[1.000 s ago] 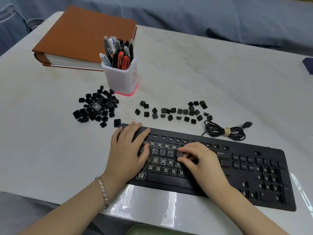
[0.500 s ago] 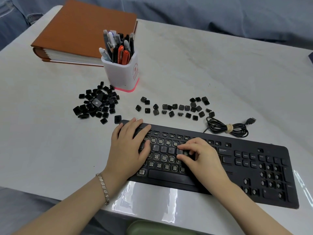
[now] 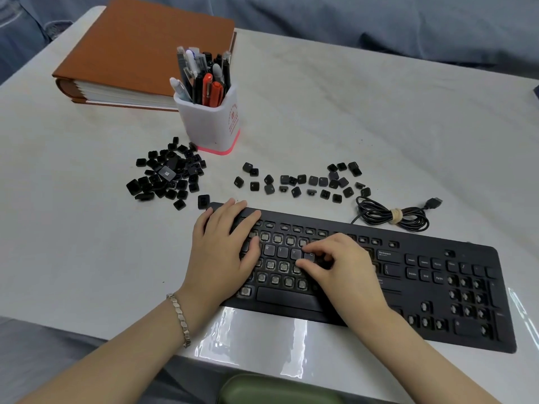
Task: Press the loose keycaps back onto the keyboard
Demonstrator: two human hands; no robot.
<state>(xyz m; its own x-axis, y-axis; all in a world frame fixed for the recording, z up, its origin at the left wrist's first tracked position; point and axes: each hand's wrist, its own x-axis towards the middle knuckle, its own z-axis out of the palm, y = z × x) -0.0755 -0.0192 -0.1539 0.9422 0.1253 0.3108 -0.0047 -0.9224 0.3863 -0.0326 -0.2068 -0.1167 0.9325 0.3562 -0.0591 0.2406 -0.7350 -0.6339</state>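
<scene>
A black keyboard (image 3: 431, 290) lies along the table's near edge, many of its key sockets bare. My left hand (image 3: 224, 246) rests flat on its left end with fingers straight. My right hand (image 3: 341, 266) is curled over the letter rows, its thumb and forefinger pinching a keycap (image 3: 309, 256) that sits just right of the mounted R, T and Y keys. A heap of loose keycaps (image 3: 167, 177) lies behind the keyboard's left end. A scattered row of loose keycaps (image 3: 303, 182) lies behind its middle.
A white pen cup (image 3: 213, 123) full of pens stands behind the keycaps. A brown binder (image 3: 140, 51) lies at the back left. The keyboard's coiled cable (image 3: 393, 215) with its USB plug lies behind the keyboard's right half.
Both hands stay where they were on the keyboard; the right fingers shifted slightly over the same keycap. The camera tilted a little.
</scene>
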